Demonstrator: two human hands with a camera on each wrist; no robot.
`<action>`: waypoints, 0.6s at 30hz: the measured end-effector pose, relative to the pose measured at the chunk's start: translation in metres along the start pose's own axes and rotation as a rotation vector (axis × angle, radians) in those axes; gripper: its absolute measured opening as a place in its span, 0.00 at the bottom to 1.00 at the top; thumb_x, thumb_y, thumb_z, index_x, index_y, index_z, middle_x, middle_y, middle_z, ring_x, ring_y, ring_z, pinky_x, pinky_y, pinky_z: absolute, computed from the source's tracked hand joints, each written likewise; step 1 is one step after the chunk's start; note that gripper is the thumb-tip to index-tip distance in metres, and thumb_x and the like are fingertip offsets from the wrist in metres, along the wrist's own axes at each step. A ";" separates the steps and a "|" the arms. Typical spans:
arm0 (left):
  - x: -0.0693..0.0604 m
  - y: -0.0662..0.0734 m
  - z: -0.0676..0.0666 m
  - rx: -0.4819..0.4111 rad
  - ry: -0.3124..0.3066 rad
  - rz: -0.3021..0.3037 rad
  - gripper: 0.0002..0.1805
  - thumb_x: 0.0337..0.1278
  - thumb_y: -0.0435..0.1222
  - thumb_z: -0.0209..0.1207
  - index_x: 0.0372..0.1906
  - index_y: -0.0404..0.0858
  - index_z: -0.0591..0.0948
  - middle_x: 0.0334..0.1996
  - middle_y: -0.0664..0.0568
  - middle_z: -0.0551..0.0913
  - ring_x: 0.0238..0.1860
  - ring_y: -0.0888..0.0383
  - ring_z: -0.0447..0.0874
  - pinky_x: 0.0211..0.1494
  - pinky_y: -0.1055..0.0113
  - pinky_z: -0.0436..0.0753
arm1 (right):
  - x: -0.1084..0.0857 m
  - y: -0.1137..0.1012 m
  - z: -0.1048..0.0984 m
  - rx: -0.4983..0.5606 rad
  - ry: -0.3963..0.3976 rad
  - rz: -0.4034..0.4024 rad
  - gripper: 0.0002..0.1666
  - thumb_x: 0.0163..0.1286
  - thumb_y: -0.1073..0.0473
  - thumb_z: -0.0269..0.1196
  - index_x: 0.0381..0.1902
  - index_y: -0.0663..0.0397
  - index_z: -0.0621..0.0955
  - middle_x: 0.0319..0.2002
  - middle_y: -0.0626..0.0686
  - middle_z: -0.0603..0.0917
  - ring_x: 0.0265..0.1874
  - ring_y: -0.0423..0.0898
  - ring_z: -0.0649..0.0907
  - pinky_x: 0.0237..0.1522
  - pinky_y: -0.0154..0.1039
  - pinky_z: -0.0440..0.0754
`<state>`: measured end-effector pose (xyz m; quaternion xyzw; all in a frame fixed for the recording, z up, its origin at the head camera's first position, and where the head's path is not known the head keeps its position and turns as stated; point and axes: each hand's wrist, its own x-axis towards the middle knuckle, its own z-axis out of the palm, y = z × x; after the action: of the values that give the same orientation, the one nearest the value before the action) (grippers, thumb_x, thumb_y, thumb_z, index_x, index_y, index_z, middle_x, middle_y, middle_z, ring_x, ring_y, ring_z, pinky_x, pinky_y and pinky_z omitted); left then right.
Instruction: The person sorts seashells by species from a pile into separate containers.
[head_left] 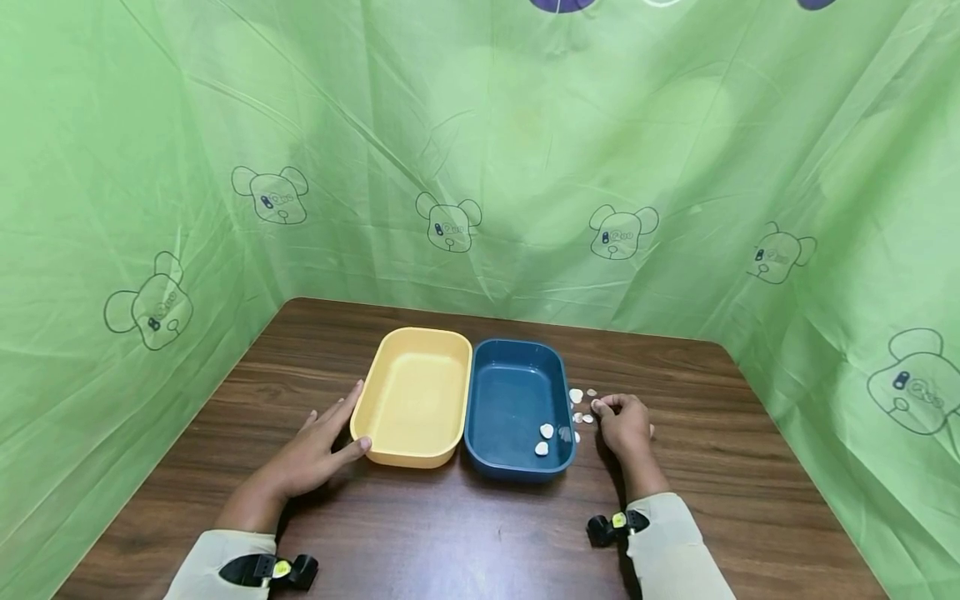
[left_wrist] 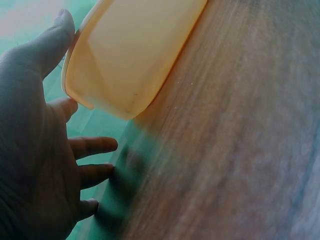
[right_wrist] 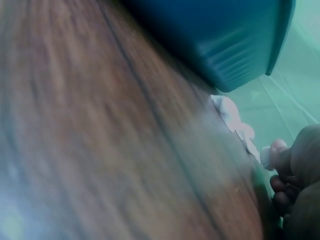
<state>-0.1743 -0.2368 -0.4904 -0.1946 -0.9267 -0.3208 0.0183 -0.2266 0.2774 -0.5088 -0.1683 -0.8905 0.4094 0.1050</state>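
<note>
My left hand (head_left: 315, 454) rests against the left side of a yellow tray (head_left: 362, 417), its fingers spread and its thumb at the near rim. In the left wrist view the thumb and index finger touch the rim of that tray (left_wrist: 68, 65). To the right of a blue tray (head_left: 517, 468), my right hand (head_left: 626, 425) pinches a small white shell (right_wrist: 266, 157) between thumb and fingers, low over the table. Several more white shells (head_left: 576, 395) lie beside the blue tray's right wall. Inside, near its front right corner, are two white shells (head_left: 547, 431).
The trays stand side by side on a dark wood-grain table (head_left: 420, 533). A green curtain (head_left: 525, 167) with printed bear heads surrounds the table at the back and sides.
</note>
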 end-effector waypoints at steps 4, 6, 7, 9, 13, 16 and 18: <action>0.000 0.000 0.000 0.001 -0.002 0.003 0.50 0.79 0.53 0.61 0.91 0.44 0.49 0.87 0.36 0.59 0.85 0.28 0.60 0.76 0.13 0.51 | -0.002 -0.002 -0.002 0.032 -0.007 0.035 0.14 0.81 0.56 0.65 0.48 0.65 0.87 0.60 0.67 0.83 0.64 0.67 0.78 0.72 0.68 0.64; 0.000 0.000 0.000 0.001 -0.002 0.002 0.50 0.78 0.53 0.61 0.91 0.44 0.49 0.87 0.36 0.59 0.85 0.27 0.60 0.76 0.13 0.51 | -0.002 -0.004 -0.003 0.054 -0.013 0.043 0.14 0.81 0.57 0.65 0.48 0.65 0.87 0.59 0.67 0.83 0.63 0.66 0.78 0.71 0.65 0.67; 0.000 0.000 0.000 0.000 -0.002 0.001 0.50 0.78 0.53 0.61 0.91 0.44 0.48 0.87 0.36 0.59 0.85 0.27 0.60 0.76 0.13 0.51 | -0.002 -0.005 -0.004 0.066 -0.019 0.041 0.14 0.82 0.58 0.64 0.48 0.66 0.87 0.58 0.67 0.83 0.62 0.65 0.78 0.70 0.63 0.69; 0.000 0.000 0.000 -0.001 -0.002 -0.002 0.50 0.79 0.53 0.61 0.91 0.46 0.48 0.88 0.36 0.58 0.85 0.27 0.60 0.77 0.13 0.50 | -0.002 -0.007 -0.004 0.099 -0.029 0.038 0.13 0.82 0.60 0.63 0.48 0.68 0.86 0.55 0.68 0.84 0.59 0.63 0.79 0.66 0.56 0.73; 0.000 0.000 -0.001 0.000 -0.003 -0.004 0.50 0.79 0.53 0.60 0.91 0.46 0.48 0.88 0.37 0.58 0.85 0.28 0.60 0.77 0.13 0.50 | -0.002 -0.009 -0.005 0.162 -0.042 0.037 0.12 0.83 0.64 0.61 0.47 0.71 0.85 0.47 0.65 0.84 0.53 0.57 0.80 0.53 0.39 0.75; 0.000 0.001 -0.001 0.003 -0.002 -0.003 0.50 0.79 0.53 0.61 0.91 0.46 0.48 0.88 0.37 0.59 0.85 0.28 0.60 0.77 0.14 0.51 | -0.003 -0.011 -0.006 0.207 -0.039 0.041 0.11 0.83 0.66 0.60 0.47 0.72 0.84 0.44 0.62 0.84 0.49 0.54 0.80 0.44 0.28 0.74; 0.000 0.001 -0.001 0.004 -0.002 -0.003 0.50 0.79 0.53 0.60 0.91 0.46 0.48 0.87 0.37 0.59 0.84 0.28 0.61 0.77 0.14 0.51 | -0.003 -0.013 -0.006 0.226 -0.033 0.043 0.10 0.83 0.67 0.60 0.46 0.72 0.83 0.44 0.61 0.83 0.48 0.53 0.80 0.39 0.26 0.74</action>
<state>-0.1740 -0.2370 -0.4892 -0.1936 -0.9277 -0.3187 0.0173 -0.2245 0.2721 -0.4949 -0.1676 -0.8364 0.5123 0.0997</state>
